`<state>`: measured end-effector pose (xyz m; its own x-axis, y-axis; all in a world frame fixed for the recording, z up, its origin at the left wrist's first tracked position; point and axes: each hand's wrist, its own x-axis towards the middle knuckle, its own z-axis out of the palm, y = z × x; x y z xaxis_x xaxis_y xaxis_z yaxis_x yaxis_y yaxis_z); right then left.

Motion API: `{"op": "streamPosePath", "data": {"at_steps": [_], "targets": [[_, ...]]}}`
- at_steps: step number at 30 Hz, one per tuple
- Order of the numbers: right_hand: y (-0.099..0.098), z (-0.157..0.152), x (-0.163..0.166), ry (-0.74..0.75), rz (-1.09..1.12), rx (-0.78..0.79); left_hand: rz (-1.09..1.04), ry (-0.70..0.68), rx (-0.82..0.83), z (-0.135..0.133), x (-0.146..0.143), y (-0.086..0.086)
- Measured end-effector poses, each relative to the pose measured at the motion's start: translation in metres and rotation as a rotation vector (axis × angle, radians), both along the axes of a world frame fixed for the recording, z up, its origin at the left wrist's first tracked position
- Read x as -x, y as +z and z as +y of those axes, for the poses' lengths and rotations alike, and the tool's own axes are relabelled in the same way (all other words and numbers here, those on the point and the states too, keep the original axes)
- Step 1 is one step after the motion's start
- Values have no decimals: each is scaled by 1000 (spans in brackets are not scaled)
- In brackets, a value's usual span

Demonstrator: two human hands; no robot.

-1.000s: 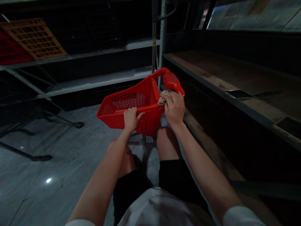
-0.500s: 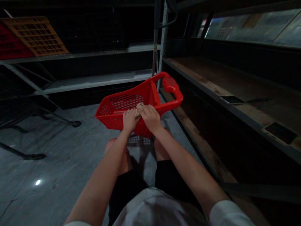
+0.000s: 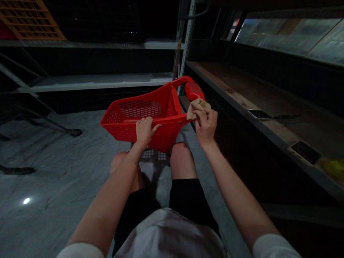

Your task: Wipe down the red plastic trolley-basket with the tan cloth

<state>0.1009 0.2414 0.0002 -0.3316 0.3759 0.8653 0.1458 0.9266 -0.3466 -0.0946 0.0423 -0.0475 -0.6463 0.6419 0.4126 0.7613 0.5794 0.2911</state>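
A red plastic shopping cart (image 3: 163, 130) with perforated sides stands before my knees, its handle to the right. My left hand (image 3: 145, 130) grips the near rim of the basket, fingers over the edge and thumb out to the right. At the handle's near arm, my right hand (image 3: 206, 125) is closed on a crumpled beige cloth (image 3: 198, 107). The cloth lies against the red handle and covers part of it.
On the right runs a wooden shelf (image 3: 236, 98) bearing a dark phone-like device (image 3: 305, 152), a flat dark object (image 3: 259, 114) and something yellow-green (image 3: 333, 168). Metal racking (image 3: 107, 81) stands behind the cart, with a yellow crate (image 3: 29, 19). Dark wheeled legs (image 3: 76, 132) stand at left.
My right hand has moved right with the cloth, from the basket's near rim to the handle. My left hand stays on the rim, now apart from the cloth. The view has shifted slightly.
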Motion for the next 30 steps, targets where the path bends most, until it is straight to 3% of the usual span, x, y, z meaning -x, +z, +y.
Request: {"op": "streamPosePath", "data": {"at_steps": [8, 15, 18, 22, 25, 27, 30], "targets": [[-67, -34, 55, 138, -54, 96, -56, -22, -29, 7, 15, 2], [-112, -22, 72, 395, -518, 127, -53, -14, -72, 37, 39, 2], [-106, -6, 83, 400, -530, 134, -49, -1, -8, 54, 51, 4], [-61, 31, 107, 352, -313, 242, -42, 3, 58, 78, 68, 5], [-37, 58, 129, 332, -185, 188, -38, 24, 67, 95, 81, 5], [-41, 72, 141, 295, -122, 148, -33, 27, 66, 104, 89, 4], [-72, 84, 152, 221, -70, 103, -27, 27, 79, 112, 99, 4]]}}
